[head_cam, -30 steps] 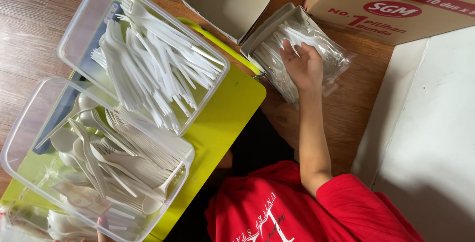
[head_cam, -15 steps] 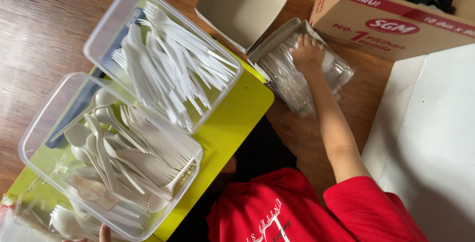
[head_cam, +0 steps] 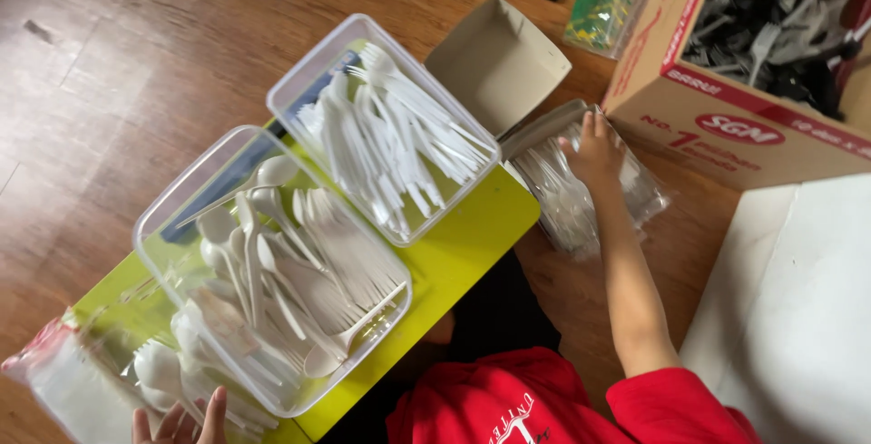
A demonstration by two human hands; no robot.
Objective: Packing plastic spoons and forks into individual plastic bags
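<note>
You wear a red short-sleeved shirt (head_cam: 508,403) with white print, perhaps lettering, on the chest, and dark trousers (head_cam: 494,317); both forearms bare.

bright daylight | floor (head_cam: 136,63) glare top-left | soft shadows | slight blur

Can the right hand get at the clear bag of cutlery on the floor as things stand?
Probably yes: the right hand already rests on the clear bag of cutlery on the floor, beside the yellow table. Nothing lies between them; the cardboard box stands just beyond.
</note>
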